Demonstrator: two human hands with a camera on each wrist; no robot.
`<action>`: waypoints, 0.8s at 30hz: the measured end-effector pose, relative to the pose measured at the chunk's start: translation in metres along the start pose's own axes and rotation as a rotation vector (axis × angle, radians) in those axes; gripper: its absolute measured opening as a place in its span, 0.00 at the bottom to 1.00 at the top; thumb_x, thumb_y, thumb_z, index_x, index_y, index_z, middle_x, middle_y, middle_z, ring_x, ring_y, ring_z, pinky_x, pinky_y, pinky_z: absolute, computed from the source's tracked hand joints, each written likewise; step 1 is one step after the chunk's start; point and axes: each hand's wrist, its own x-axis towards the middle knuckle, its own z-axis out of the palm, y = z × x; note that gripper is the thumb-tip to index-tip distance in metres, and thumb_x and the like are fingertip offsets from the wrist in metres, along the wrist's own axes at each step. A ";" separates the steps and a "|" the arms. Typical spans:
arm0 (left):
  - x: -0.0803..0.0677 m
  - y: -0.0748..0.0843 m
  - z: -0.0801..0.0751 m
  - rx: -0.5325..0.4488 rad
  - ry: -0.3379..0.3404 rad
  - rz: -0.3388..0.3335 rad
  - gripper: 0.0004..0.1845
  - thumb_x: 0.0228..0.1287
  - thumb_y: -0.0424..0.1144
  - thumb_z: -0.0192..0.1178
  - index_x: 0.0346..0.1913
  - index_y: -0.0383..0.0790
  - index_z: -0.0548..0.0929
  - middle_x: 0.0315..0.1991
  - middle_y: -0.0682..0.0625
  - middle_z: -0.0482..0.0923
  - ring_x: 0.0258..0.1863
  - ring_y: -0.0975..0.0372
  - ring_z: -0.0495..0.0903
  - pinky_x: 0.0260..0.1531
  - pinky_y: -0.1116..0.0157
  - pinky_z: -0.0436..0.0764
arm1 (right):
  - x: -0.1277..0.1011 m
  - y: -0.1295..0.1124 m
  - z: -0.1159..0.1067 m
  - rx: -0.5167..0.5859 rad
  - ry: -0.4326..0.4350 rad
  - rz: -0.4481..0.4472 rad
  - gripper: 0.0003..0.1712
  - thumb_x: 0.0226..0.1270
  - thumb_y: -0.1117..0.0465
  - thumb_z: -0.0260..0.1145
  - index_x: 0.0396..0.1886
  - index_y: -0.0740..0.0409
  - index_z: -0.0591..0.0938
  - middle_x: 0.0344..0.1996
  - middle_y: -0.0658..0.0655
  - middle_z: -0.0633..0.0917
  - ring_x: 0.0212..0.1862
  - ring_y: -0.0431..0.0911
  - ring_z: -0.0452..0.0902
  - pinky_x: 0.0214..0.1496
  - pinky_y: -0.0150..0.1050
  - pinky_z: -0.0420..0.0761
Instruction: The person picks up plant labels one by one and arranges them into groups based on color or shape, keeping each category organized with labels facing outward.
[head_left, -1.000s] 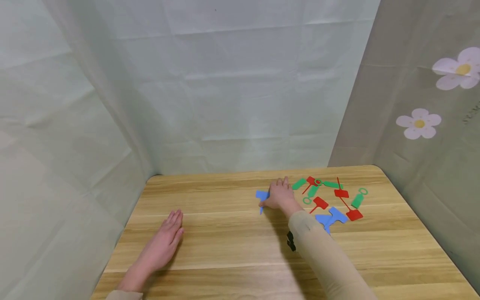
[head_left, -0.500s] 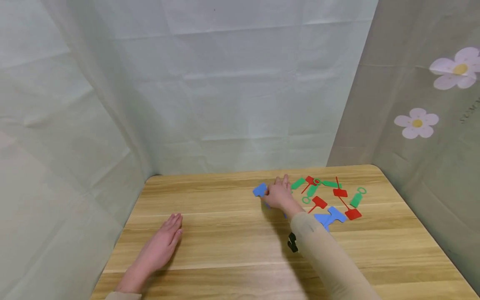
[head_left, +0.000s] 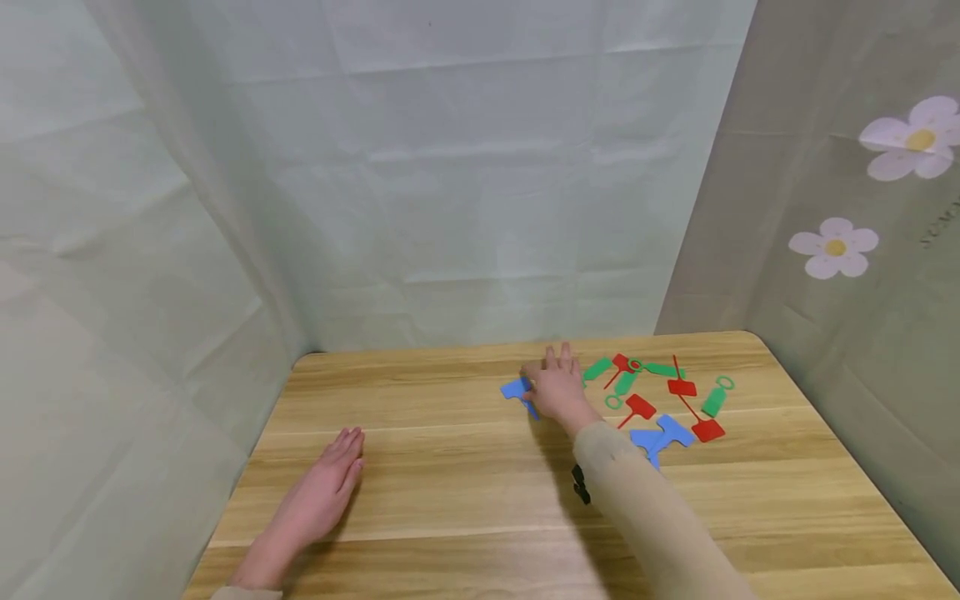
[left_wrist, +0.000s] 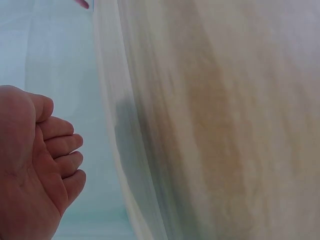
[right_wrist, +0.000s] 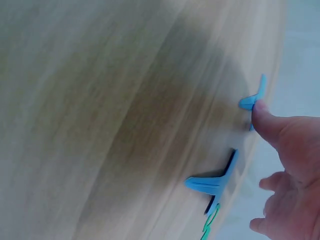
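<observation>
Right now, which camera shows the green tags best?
The head view: it shows the green tags spread out, mostly uncovered. The right wrist view catches only a little green at its bottom edge; the left wrist view, none.

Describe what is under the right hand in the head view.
Part of a blue T-shaped piece pokes out beside the right hand; what that hand fully covers cannot be seen.

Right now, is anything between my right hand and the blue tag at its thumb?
Nothing visible: in the right wrist view, your right hand overlaps the blue tag with no other piece between. A second blue tag lies on the table off to one side.
</observation>
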 end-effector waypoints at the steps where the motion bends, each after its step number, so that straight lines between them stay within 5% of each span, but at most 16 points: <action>1: 0.000 0.000 0.000 0.001 0.002 0.000 0.25 0.86 0.36 0.51 0.75 0.21 0.70 0.77 0.30 0.67 0.78 0.37 0.63 0.76 0.37 0.62 | 0.000 0.000 0.000 -0.035 -0.017 -0.013 0.31 0.77 0.44 0.69 0.76 0.41 0.79 0.83 0.73 0.55 0.84 0.74 0.33 0.82 0.71 0.45; 6: -0.002 0.000 0.000 0.000 0.014 0.004 0.25 0.85 0.35 0.52 0.75 0.21 0.70 0.76 0.29 0.67 0.78 0.37 0.63 0.75 0.37 0.63 | 0.003 -0.006 -0.003 -0.161 -0.072 -0.052 0.28 0.77 0.43 0.68 0.74 0.37 0.81 0.83 0.69 0.60 0.85 0.70 0.36 0.82 0.72 0.45; 15: -0.003 0.001 0.003 0.007 0.025 0.008 0.25 0.85 0.34 0.53 0.74 0.20 0.71 0.76 0.29 0.67 0.78 0.37 0.64 0.75 0.37 0.64 | 0.004 -0.017 -0.012 -0.267 -0.031 -0.064 0.27 0.69 0.42 0.76 0.66 0.40 0.87 0.80 0.67 0.67 0.85 0.68 0.44 0.82 0.70 0.50; 20: -0.004 0.002 0.003 0.007 0.027 0.011 0.25 0.84 0.33 0.53 0.74 0.20 0.71 0.76 0.29 0.67 0.78 0.37 0.64 0.75 0.37 0.64 | 0.009 -0.012 -0.012 -0.238 -0.062 -0.024 0.26 0.65 0.40 0.78 0.58 0.46 0.87 0.79 0.71 0.66 0.84 0.69 0.44 0.82 0.70 0.49; 24: -0.005 0.002 0.003 0.010 0.028 0.010 0.25 0.84 0.33 0.53 0.74 0.20 0.70 0.76 0.29 0.67 0.78 0.37 0.64 0.75 0.38 0.64 | 0.012 -0.011 -0.012 -0.179 -0.090 0.020 0.38 0.65 0.40 0.78 0.66 0.58 0.83 0.81 0.73 0.61 0.85 0.69 0.39 0.83 0.68 0.46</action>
